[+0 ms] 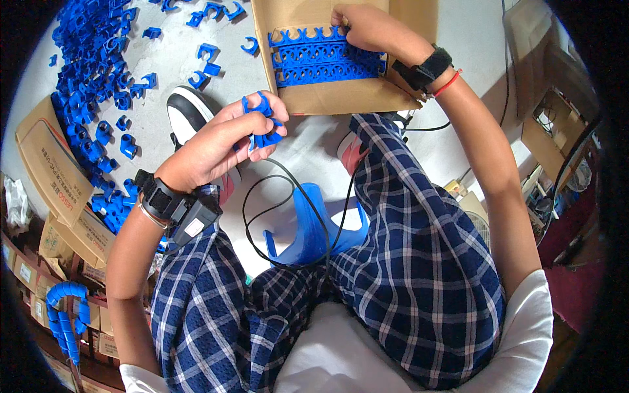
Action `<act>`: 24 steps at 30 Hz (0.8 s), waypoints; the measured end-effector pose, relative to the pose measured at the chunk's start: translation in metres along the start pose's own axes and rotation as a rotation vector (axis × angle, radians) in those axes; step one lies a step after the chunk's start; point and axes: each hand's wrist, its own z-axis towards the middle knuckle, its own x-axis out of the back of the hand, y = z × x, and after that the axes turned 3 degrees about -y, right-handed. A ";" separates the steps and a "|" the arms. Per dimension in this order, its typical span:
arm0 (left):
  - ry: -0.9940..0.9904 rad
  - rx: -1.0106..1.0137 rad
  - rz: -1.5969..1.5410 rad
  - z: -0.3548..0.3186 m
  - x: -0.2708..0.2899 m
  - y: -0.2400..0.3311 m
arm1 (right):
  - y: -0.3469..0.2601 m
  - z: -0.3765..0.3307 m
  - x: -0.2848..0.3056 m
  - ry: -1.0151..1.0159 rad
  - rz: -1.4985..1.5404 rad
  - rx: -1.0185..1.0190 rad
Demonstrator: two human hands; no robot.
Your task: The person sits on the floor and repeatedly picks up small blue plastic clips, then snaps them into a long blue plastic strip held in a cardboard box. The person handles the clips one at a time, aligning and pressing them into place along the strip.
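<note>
Several blue U-shaped plastic pipe clips (pixel 265 139) are gripped in my left hand (pixel 226 134), which is closed round them in front of the box's near left corner. Beyond it stands an open cardboard box (pixel 321 103) holding neat rows of the same clips (pixel 308 54), the farthest row with its open mouths facing away. Over the right part of these rows is my right hand (pixel 370 27), fingers curled together at the far row. Whatever its fingertips hold is hidden behind them.
A large heap of loose pipe clips (pixel 88 72) spreads over the floor at the left, against a cardboard carton (pixel 56 160). A blue stool (pixel 311 223) is between my legs, with a black cable (pixel 288 177) looped over it. More cartons lie at the lower left.
</note>
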 end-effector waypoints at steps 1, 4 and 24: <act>0.000 -0.006 0.007 0.000 0.000 0.000 | 0.000 0.000 -0.001 0.002 0.001 0.000; -0.021 -0.003 -0.014 -0.001 0.001 0.001 | 0.001 0.002 -0.003 0.012 -0.005 0.012; 0.101 -0.051 -0.110 -0.002 -0.005 0.007 | -0.132 -0.101 0.014 0.284 0.512 0.563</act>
